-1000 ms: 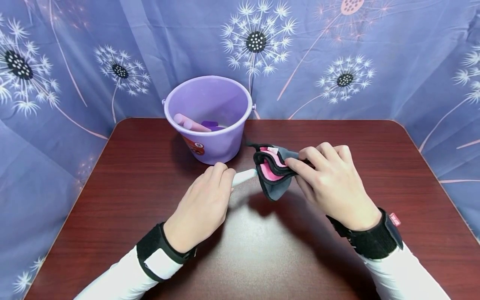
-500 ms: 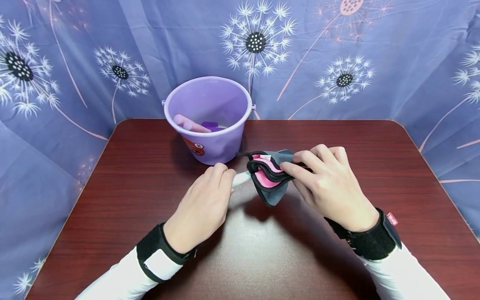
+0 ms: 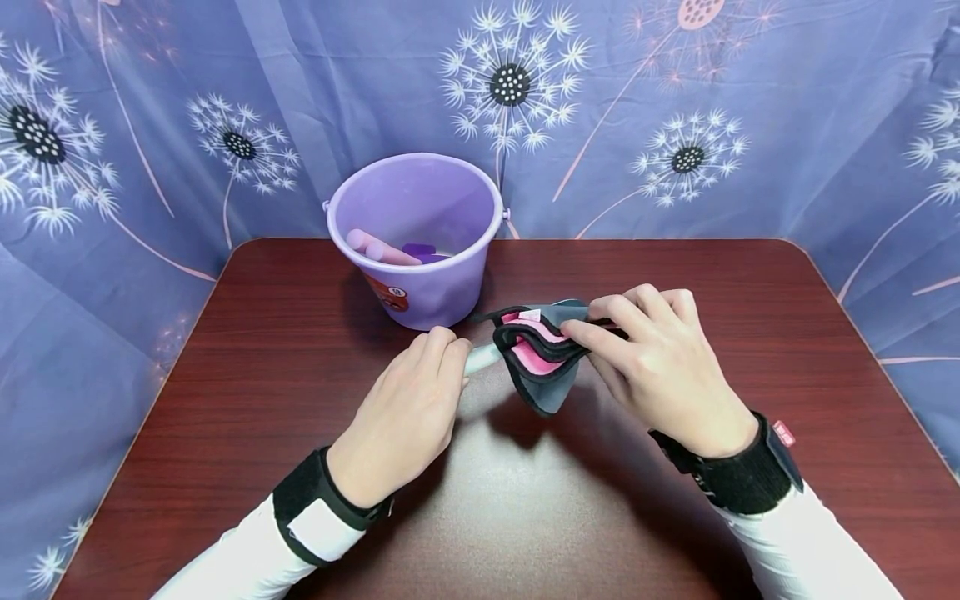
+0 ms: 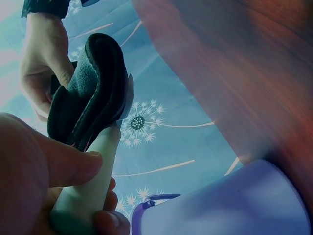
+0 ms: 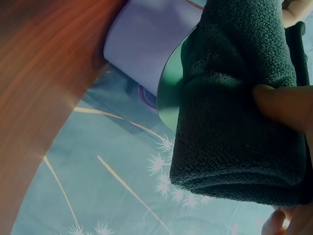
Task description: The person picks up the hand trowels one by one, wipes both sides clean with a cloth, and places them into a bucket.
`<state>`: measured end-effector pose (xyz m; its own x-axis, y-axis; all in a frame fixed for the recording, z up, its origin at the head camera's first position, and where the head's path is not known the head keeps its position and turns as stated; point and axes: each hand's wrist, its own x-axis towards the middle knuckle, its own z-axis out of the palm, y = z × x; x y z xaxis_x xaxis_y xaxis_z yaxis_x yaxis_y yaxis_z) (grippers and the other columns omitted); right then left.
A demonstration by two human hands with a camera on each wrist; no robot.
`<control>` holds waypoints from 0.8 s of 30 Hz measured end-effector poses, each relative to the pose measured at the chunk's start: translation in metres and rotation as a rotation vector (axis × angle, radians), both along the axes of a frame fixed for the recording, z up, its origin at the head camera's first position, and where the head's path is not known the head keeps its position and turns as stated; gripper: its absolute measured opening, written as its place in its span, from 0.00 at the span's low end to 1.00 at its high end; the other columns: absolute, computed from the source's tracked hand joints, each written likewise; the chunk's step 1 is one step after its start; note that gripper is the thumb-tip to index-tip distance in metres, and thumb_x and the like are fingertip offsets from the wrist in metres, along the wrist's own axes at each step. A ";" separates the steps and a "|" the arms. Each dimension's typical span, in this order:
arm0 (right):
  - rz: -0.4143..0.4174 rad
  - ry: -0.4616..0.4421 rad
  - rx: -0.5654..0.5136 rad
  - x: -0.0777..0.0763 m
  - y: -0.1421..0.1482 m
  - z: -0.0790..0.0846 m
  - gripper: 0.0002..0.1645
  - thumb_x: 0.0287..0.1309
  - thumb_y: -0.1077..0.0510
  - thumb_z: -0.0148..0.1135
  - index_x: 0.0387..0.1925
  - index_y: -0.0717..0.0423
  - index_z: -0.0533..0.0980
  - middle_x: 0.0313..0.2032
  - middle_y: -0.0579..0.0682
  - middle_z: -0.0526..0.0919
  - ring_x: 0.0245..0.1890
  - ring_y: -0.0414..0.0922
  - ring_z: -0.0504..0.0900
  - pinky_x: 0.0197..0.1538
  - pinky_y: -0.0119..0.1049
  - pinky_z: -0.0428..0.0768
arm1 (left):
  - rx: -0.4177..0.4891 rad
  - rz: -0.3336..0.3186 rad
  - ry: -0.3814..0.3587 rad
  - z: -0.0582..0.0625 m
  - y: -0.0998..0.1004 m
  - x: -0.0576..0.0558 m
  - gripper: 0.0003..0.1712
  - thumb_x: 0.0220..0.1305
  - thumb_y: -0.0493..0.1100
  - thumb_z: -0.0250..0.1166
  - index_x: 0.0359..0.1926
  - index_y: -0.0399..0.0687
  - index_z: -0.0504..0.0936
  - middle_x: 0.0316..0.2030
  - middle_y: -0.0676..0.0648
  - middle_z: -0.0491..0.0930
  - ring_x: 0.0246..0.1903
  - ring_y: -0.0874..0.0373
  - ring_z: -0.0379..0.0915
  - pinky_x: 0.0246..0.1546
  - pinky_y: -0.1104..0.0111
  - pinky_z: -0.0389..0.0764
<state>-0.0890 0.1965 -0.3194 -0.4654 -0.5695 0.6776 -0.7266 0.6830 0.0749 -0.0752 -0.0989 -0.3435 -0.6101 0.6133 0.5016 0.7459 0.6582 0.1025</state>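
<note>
My left hand (image 3: 408, 408) grips the pale mint handle (image 3: 481, 358) of a flat-headed tool, thumb along the handle (image 4: 90, 171) in the left wrist view. A folded cloth (image 3: 536, 358), grey outside with pink layers and black edging, is wrapped over the tool's head. My right hand (image 3: 652, 367) pinches the cloth from the right side. In the right wrist view, a green flat head with a curved edge (image 5: 171, 93) shows beside the dark cloth (image 5: 239, 122). The cloth hides most of the head, so its exact kind cannot be told.
A purple bucket (image 3: 450, 287) stands on the dark red wooden table (image 3: 285, 358), just behind my left hand. Pink rounded handles (image 3: 382, 248) and a purple piece (image 3: 420, 250) lie inside it. A blue dandelion-print curtain (image 3: 600, 125) hangs behind the table.
The right hand and the cloth have shifted slightly left and down along the tool, covering more of its pale handle, then stayed nearly still. The left hand has not visibly moved.
</note>
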 end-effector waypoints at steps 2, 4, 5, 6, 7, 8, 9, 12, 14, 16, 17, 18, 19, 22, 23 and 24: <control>-0.013 0.000 0.002 -0.001 0.001 0.000 0.16 0.74 0.58 0.54 0.49 0.52 0.87 0.42 0.54 0.83 0.38 0.59 0.76 0.39 0.60 0.64 | 0.000 0.002 0.000 0.000 0.000 0.000 0.12 0.73 0.33 0.62 0.52 0.30 0.73 0.39 0.40 0.68 0.34 0.46 0.68 0.33 0.60 0.73; -0.029 0.005 0.002 -0.001 0.003 0.000 0.16 0.73 0.58 0.53 0.49 0.53 0.87 0.42 0.54 0.82 0.38 0.59 0.76 0.39 0.60 0.64 | 0.001 0.003 0.001 0.000 0.000 0.000 0.12 0.73 0.33 0.62 0.52 0.30 0.73 0.39 0.40 0.69 0.34 0.46 0.69 0.33 0.60 0.73; -0.037 0.007 0.001 -0.002 0.003 0.000 0.16 0.73 0.58 0.53 0.49 0.53 0.87 0.41 0.54 0.82 0.37 0.59 0.76 0.38 0.59 0.63 | 0.002 0.004 0.003 0.000 0.000 0.000 0.12 0.73 0.33 0.62 0.52 0.30 0.73 0.39 0.40 0.69 0.34 0.45 0.69 0.33 0.59 0.74; -0.046 0.008 0.000 -0.002 0.004 0.000 0.16 0.73 0.58 0.54 0.49 0.53 0.87 0.41 0.55 0.81 0.37 0.59 0.75 0.38 0.59 0.63 | 0.004 0.006 0.004 0.000 -0.001 0.000 0.12 0.73 0.33 0.62 0.52 0.30 0.73 0.39 0.40 0.69 0.35 0.45 0.70 0.34 0.59 0.74; -0.055 0.009 -0.004 -0.002 0.004 -0.001 0.16 0.72 0.58 0.54 0.49 0.53 0.87 0.41 0.55 0.81 0.36 0.59 0.75 0.37 0.58 0.63 | 0.005 0.007 0.006 0.000 -0.001 -0.001 0.12 0.73 0.33 0.62 0.51 0.31 0.73 0.39 0.40 0.69 0.35 0.45 0.70 0.34 0.59 0.74; -0.064 0.008 -0.009 -0.003 0.005 -0.001 0.16 0.71 0.58 0.55 0.49 0.54 0.87 0.40 0.55 0.81 0.36 0.60 0.75 0.37 0.58 0.63 | 0.007 0.008 0.009 0.000 -0.001 -0.001 0.11 0.73 0.33 0.62 0.51 0.31 0.73 0.39 0.40 0.70 0.35 0.44 0.70 0.34 0.59 0.75; -0.072 0.006 -0.017 -0.003 0.005 -0.001 0.16 0.71 0.58 0.55 0.49 0.54 0.87 0.40 0.55 0.80 0.35 0.60 0.75 0.37 0.58 0.62 | 0.011 0.009 0.011 -0.001 -0.001 -0.001 0.11 0.73 0.33 0.62 0.51 0.31 0.73 0.39 0.40 0.70 0.35 0.44 0.70 0.34 0.58 0.75; -0.099 0.000 -0.046 -0.004 0.007 -0.002 0.16 0.69 0.58 0.55 0.49 0.55 0.87 0.39 0.56 0.80 0.34 0.61 0.74 0.37 0.58 0.62 | 0.023 0.009 0.018 -0.001 -0.002 -0.002 0.11 0.72 0.33 0.62 0.50 0.30 0.72 0.39 0.40 0.70 0.35 0.44 0.70 0.33 0.59 0.74; -0.121 -0.002 -0.059 -0.005 0.009 -0.002 0.17 0.69 0.58 0.54 0.49 0.56 0.86 0.38 0.57 0.80 0.34 0.61 0.74 0.36 0.58 0.62 | 0.034 0.010 0.022 -0.001 -0.002 -0.002 0.11 0.72 0.32 0.62 0.50 0.30 0.72 0.38 0.40 0.70 0.35 0.44 0.70 0.33 0.59 0.74; -0.142 -0.003 -0.071 -0.005 0.010 -0.002 0.17 0.68 0.58 0.54 0.49 0.57 0.86 0.38 0.57 0.80 0.34 0.61 0.74 0.36 0.59 0.62 | 0.044 0.014 0.023 -0.001 -0.002 -0.003 0.12 0.71 0.32 0.63 0.50 0.30 0.72 0.38 0.39 0.70 0.34 0.44 0.70 0.33 0.58 0.74; -0.153 -0.006 -0.075 -0.005 0.011 -0.002 0.18 0.67 0.57 0.54 0.49 0.57 0.86 0.38 0.58 0.79 0.34 0.61 0.74 0.36 0.59 0.62 | 0.050 0.017 0.022 -0.001 -0.002 -0.003 0.12 0.70 0.32 0.63 0.50 0.30 0.72 0.38 0.39 0.70 0.34 0.44 0.70 0.33 0.58 0.74; -0.163 -0.009 -0.079 -0.005 0.011 -0.002 0.18 0.67 0.57 0.54 0.49 0.58 0.86 0.38 0.58 0.79 0.34 0.61 0.74 0.37 0.59 0.63 | 0.057 0.019 0.020 -0.001 -0.002 -0.003 0.12 0.70 0.31 0.63 0.50 0.30 0.72 0.38 0.39 0.70 0.34 0.44 0.70 0.33 0.58 0.74; -0.172 -0.011 -0.085 -0.006 0.012 -0.002 0.18 0.66 0.57 0.55 0.49 0.58 0.86 0.38 0.58 0.79 0.34 0.61 0.74 0.37 0.59 0.63 | 0.062 0.024 0.018 -0.001 -0.002 -0.003 0.13 0.70 0.31 0.64 0.50 0.30 0.72 0.38 0.39 0.70 0.34 0.44 0.70 0.33 0.58 0.75; -0.196 -0.020 -0.105 -0.005 0.013 -0.003 0.18 0.64 0.58 0.56 0.50 0.58 0.86 0.38 0.57 0.79 0.33 0.60 0.75 0.37 0.59 0.64 | 0.085 0.039 0.017 -0.002 -0.002 -0.004 0.14 0.69 0.31 0.65 0.51 0.30 0.72 0.39 0.39 0.70 0.34 0.43 0.69 0.34 0.57 0.76; -0.202 -0.023 -0.111 -0.005 0.013 -0.003 0.18 0.64 0.59 0.56 0.49 0.58 0.86 0.38 0.57 0.79 0.33 0.60 0.75 0.37 0.58 0.64 | 0.096 0.043 0.018 -0.003 -0.002 -0.004 0.15 0.69 0.31 0.65 0.51 0.30 0.73 0.39 0.39 0.70 0.33 0.43 0.69 0.34 0.56 0.76; -0.208 -0.025 -0.117 -0.005 0.013 -0.003 0.18 0.63 0.59 0.57 0.49 0.59 0.85 0.37 0.57 0.79 0.33 0.60 0.75 0.37 0.58 0.64 | 0.105 0.046 0.021 -0.003 -0.002 -0.004 0.15 0.69 0.31 0.65 0.52 0.30 0.73 0.40 0.39 0.70 0.33 0.43 0.69 0.33 0.56 0.76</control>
<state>-0.0940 0.2095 -0.3224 -0.5815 -0.3779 0.7204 -0.5703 0.8209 -0.0297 -0.0790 -0.1007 -0.3464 -0.6254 0.5278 0.5746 0.7175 0.6785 0.1577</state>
